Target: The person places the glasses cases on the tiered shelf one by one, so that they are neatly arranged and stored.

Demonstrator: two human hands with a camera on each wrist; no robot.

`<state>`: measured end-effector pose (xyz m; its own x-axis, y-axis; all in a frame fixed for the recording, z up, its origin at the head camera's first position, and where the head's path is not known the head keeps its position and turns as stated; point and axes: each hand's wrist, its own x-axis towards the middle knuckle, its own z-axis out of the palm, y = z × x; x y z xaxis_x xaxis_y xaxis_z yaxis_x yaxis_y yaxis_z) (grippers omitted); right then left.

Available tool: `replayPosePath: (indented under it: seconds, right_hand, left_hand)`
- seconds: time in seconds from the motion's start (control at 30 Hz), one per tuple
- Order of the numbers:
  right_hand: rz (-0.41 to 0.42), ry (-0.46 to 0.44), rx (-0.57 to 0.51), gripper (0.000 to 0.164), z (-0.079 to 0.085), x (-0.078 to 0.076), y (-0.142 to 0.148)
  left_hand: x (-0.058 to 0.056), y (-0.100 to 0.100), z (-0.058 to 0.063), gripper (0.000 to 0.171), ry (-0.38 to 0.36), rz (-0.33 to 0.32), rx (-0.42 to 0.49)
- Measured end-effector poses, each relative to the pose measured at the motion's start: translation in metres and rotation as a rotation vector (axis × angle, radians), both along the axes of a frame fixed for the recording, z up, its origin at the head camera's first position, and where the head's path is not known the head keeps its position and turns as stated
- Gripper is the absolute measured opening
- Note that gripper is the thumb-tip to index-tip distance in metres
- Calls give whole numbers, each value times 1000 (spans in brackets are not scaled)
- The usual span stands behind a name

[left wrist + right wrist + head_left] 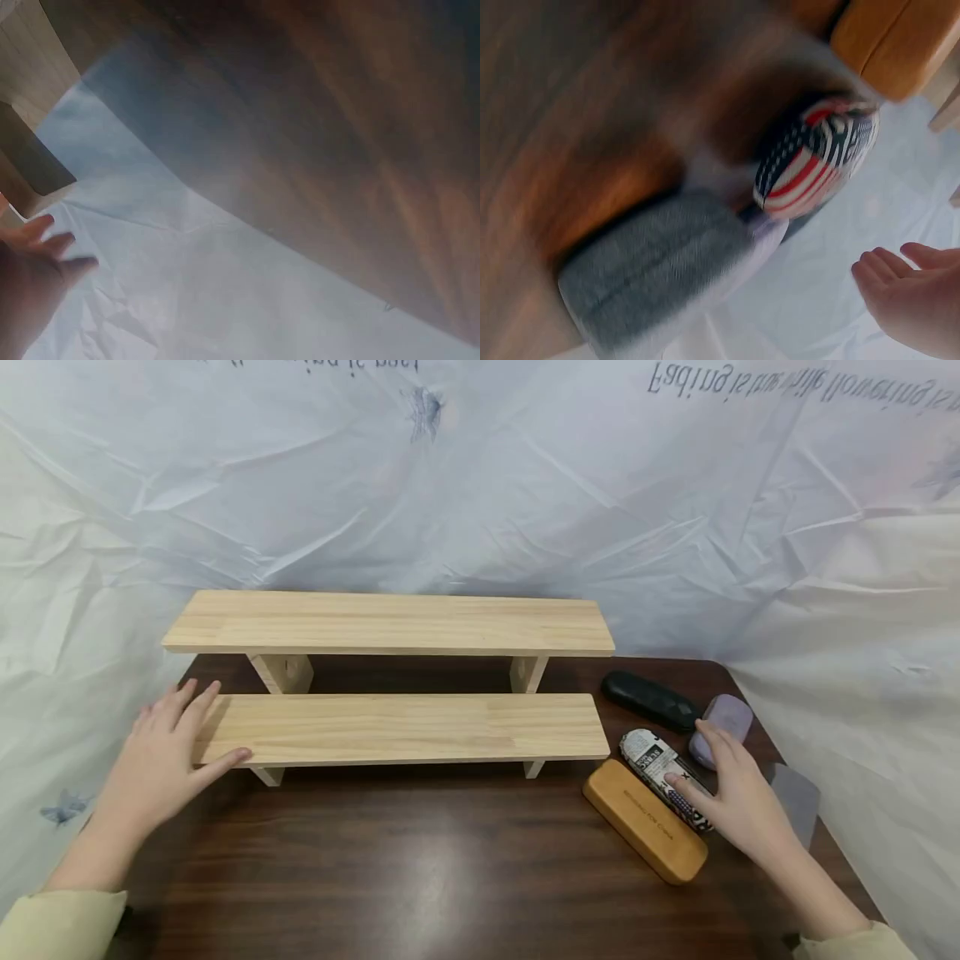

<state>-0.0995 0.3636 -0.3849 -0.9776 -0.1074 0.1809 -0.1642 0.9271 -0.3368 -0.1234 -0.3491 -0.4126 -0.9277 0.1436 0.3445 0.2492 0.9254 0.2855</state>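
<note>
My left hand [159,758] is spread at the left end of the lower board of a two-tier wooden shelf [405,731]. Its thumb overlaps the front edge; whether it touches the wood I cannot tell. Over a group of glasses cases on the right hovers my right hand [738,793], holding nothing, fingers loosely extended. Beneath and beside it are a patterned case [651,758] with a flag print [806,165], a purple case [731,717] and a grey case [798,797], partly hidden by the hand. An orange-brown case [645,821] and a black case [649,700] lie nearby.
The dark wooden table [420,860] carries the shelf and cases. The shelf's upper board [397,622] stands behind the lower one. A pale printed cloth [480,485] hangs behind and at both sides, close to the table's edges.
</note>
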Motion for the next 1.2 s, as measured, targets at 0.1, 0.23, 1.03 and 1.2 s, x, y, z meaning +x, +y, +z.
replayPosePath:
  seconds: [0.1,0.23,1.03,1.2]
  right_hand:
    - [8,22,-48,91,0,5,-7]
    - [21,74,-109,82,-2,12,-18]
    - [181,42,-295,68,-28,33,-29]
    - [216,38,-317,67,-33,33,-28]
  left_hand:
    - [-1,-4,0,110,-4,-48,33]
    - [0,-9,1,115,-36,-71,88]
    - [-10,-18,2,116,-308,125,322]
    - [-19,-21,1,115,-350,102,380]
